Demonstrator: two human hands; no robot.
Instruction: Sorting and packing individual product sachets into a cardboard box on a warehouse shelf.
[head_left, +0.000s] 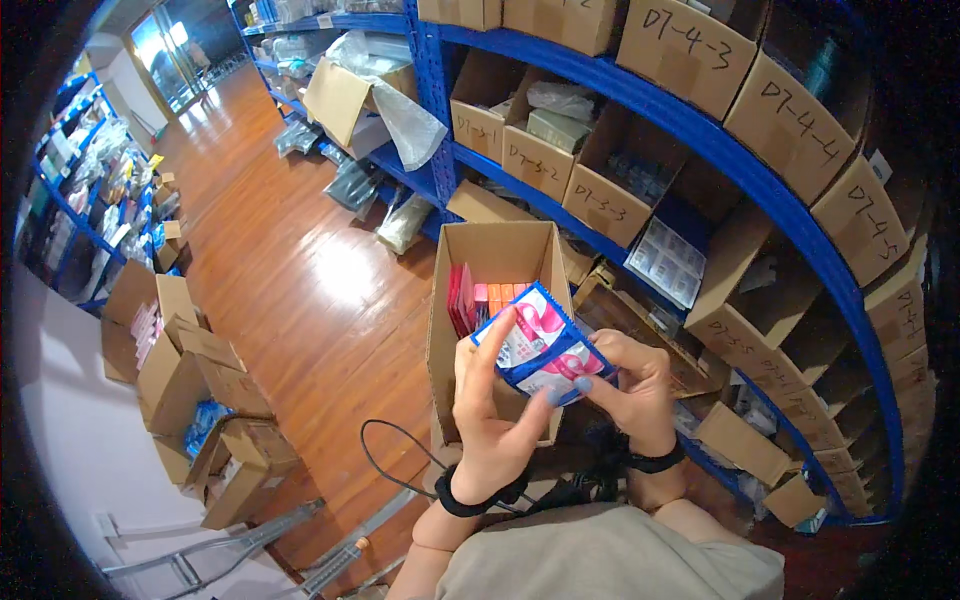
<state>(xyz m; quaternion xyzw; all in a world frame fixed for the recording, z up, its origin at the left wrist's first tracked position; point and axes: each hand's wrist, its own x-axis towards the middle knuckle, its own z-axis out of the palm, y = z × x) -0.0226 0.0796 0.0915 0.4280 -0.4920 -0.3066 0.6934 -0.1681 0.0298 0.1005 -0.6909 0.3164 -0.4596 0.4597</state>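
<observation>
My left hand (491, 420) and my right hand (637, 382) hold a strip of sachets (551, 345) between them. The strip is white and pink with blue edges and bears printing. My left index finger lies across its upper left part, and both thumbs press on the lower edge. Behind and below the strip stands an uncovered cardboard box (495, 247). Inside the box, red packets (460, 296) lean against its left wall, beside a row of small orange boxes (496, 294). The sachets and my hands hide part of the box's inside.
On the right, blue metal shelving (750, 169) carries marked cardboard bins (532, 161). A plastic tray of small compartments (666, 259) juts from a shelf. At the left, cartons (176, 375) stand along the white wall, near a metal ladder (225, 551). Wooden flooring (300, 315) runs between.
</observation>
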